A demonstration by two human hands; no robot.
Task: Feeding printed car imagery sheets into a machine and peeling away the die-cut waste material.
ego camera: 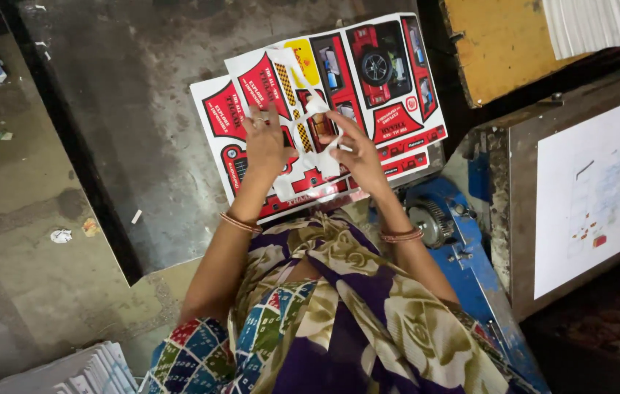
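Together, left hand [264, 144], right hand [357, 152] (both gripping), one white offcut [315, 131]

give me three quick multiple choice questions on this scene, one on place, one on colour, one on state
1. Where does the printed card stack lie?
A. on the dark worktable
B. on the floor
C. on a chair

2. The main colour of the card's print?
A. green
B. red
C. purple

3. What are the left hand and right hand doing?
A. resting empty
B. both holding a white cutout strip
C. gripping a hammer

Answers: 1 A, sheets sit flat on the table; 2 B, red panels dominate; 3 B, fingers of both hands pinch the strip.
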